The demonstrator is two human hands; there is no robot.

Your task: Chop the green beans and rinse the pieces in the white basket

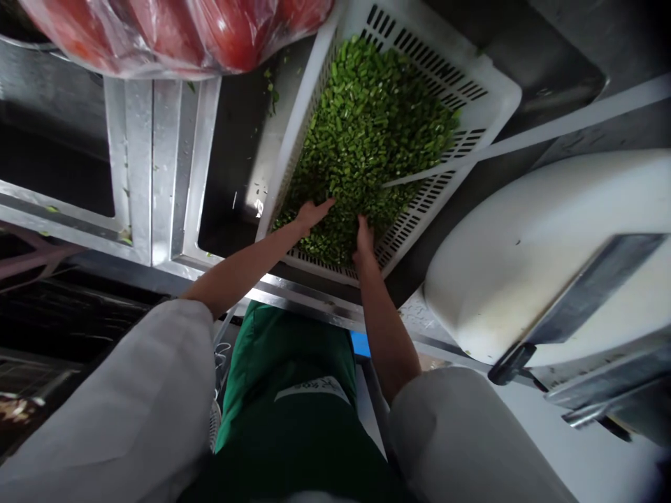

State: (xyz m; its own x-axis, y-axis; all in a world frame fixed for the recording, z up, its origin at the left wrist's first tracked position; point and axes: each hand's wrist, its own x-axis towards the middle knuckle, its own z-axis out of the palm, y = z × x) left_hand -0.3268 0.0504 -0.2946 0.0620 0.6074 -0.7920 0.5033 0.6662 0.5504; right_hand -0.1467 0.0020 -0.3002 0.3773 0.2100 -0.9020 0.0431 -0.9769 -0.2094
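A white slotted plastic basket [487,91] rests tilted over a steel sink and holds a heap of chopped green vegetable pieces [367,119]. My left hand [313,213] lies flat on the near part of the heap with its fingers spread. My right hand [363,239] is pushed down into the pieces close beside it, its fingertips buried, so its grip is hidden. Both forearms are bare and reach out of white sleeves over a green apron [293,391].
A steel double sink [157,161] with dark basins spreads to the left. A clear bag of red produce [172,31] sits at the top left. A thick white cutting board [529,251] with a cleaver [581,300] lies on the right.
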